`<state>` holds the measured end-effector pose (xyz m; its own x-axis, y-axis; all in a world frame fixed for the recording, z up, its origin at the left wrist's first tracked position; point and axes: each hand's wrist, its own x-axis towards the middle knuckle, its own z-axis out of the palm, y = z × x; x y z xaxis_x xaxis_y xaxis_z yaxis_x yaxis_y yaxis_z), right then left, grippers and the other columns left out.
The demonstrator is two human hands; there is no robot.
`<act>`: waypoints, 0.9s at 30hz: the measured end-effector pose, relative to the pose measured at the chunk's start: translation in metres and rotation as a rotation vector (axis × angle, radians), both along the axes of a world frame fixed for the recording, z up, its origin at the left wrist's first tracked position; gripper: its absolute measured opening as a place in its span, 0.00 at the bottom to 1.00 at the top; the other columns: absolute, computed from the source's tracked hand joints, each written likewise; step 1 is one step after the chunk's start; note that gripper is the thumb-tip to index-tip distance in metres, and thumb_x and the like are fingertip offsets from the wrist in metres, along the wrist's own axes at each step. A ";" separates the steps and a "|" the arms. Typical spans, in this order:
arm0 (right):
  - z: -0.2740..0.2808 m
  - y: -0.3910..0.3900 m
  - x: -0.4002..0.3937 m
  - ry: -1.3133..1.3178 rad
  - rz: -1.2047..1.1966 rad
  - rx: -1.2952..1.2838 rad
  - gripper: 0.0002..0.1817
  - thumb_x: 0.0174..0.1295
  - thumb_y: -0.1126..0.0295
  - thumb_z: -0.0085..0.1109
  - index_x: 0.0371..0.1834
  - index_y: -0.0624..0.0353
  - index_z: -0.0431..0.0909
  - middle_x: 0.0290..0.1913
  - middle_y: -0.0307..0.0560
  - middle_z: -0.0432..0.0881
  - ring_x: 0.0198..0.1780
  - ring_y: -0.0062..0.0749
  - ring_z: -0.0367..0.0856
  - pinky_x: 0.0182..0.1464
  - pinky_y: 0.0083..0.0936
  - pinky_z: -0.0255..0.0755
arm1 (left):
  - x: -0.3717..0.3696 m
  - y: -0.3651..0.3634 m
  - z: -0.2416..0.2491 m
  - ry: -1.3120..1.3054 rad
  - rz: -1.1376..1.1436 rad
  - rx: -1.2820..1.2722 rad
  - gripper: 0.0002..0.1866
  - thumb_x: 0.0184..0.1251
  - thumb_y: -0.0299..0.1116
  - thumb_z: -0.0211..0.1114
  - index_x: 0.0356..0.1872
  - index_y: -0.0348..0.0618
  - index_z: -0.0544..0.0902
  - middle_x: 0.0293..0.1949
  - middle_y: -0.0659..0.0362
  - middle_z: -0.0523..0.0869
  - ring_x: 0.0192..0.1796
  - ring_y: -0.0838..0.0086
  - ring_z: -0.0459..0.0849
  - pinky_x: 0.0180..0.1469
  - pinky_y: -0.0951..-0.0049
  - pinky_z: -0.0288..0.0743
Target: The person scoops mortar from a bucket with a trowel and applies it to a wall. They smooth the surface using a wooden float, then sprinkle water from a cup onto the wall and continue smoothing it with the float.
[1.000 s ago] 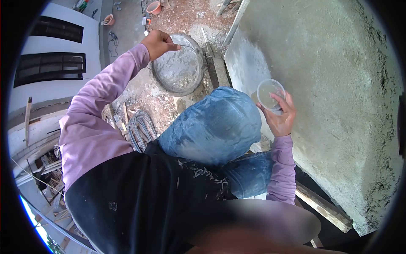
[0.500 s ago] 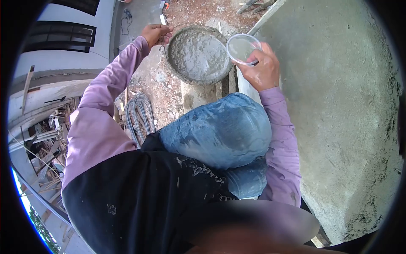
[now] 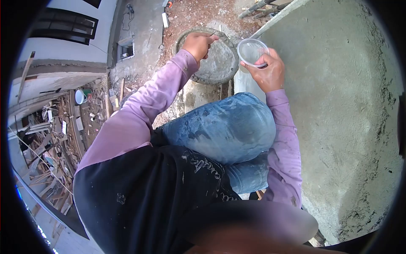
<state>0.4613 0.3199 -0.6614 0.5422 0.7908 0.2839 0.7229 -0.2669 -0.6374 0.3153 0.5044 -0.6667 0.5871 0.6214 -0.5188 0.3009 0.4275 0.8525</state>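
A round bucket of wet cement (image 3: 224, 63) stands in front of my knee, its rough rim (image 3: 210, 81) caked grey. My left hand (image 3: 199, 45) is above the left part of the bucket, fingers curled; a thin dark line, perhaps a wire handle, shows by its fingertips. Whatever it pinches is hidden. In my right hand (image 3: 270, 71) is a clear plastic tub (image 3: 250, 50), gripped at its near rim just right of the bucket. The tub is tilted, its round mouth facing me.
A rendered cement surface (image 3: 330, 97) fills the right side. My bent knee (image 3: 228, 122) in jeans is close below the bucket. Scrap wood (image 3: 46, 156) and a white bucket (image 3: 80, 96) lie at left. Poles (image 3: 260, 8) lie at the top.
My left hand has moved right, from the bucket's left rim to above the cement. My right hand with the tub has shifted slightly right and down. The view has turned a little.
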 end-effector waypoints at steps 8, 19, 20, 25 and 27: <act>-0.017 -0.014 0.008 -0.016 0.003 -0.017 0.22 0.40 0.67 0.84 0.17 0.62 0.73 0.48 0.59 0.83 0.50 0.50 0.84 0.45 0.37 0.78 | -0.010 -0.006 -0.003 -0.095 0.094 -0.116 0.16 0.72 0.31 0.58 0.55 0.34 0.82 0.22 0.73 0.62 0.23 0.84 0.59 0.29 0.76 0.59; -0.039 0.040 -0.002 -0.091 0.174 -0.037 0.17 0.44 0.64 0.77 0.20 0.57 0.75 0.47 0.50 0.82 0.45 0.50 0.84 0.43 0.40 0.78 | -0.068 0.087 -0.066 0.309 -0.201 0.426 0.14 0.70 0.37 0.64 0.47 0.39 0.89 0.28 0.57 0.88 0.26 0.78 0.83 0.33 0.74 0.77; -0.039 0.044 -0.004 -0.103 0.192 -0.082 0.16 0.45 0.64 0.76 0.20 0.57 0.75 0.46 0.50 0.81 0.44 0.50 0.84 0.42 0.41 0.78 | -0.079 0.096 -0.083 0.336 -0.200 0.481 0.14 0.69 0.38 0.65 0.47 0.41 0.90 0.29 0.57 0.89 0.28 0.78 0.84 0.34 0.74 0.77; -0.018 0.070 -0.011 -0.221 0.265 -0.267 0.15 0.48 0.64 0.75 0.23 0.58 0.76 0.47 0.45 0.81 0.44 0.49 0.84 0.42 0.43 0.78 | -0.089 0.105 -0.136 0.268 -0.072 0.702 0.14 0.65 0.40 0.70 0.48 0.47 0.90 0.33 0.55 0.91 0.35 0.70 0.88 0.42 0.69 0.80; -0.013 0.077 -0.012 -0.284 0.288 -0.211 0.12 0.48 0.65 0.73 0.25 0.60 0.79 0.44 0.47 0.79 0.39 0.49 0.85 0.40 0.44 0.79 | -0.073 0.084 -0.098 0.353 -0.048 1.378 0.14 0.63 0.37 0.70 0.48 0.47 0.90 0.35 0.54 0.91 0.35 0.64 0.88 0.42 0.65 0.80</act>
<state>0.4492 0.3969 -0.6742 0.2159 0.9545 0.2057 0.9248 -0.1323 -0.3566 0.2419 0.5885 -0.7651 0.5911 0.7251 0.3533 0.5718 -0.6856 0.4506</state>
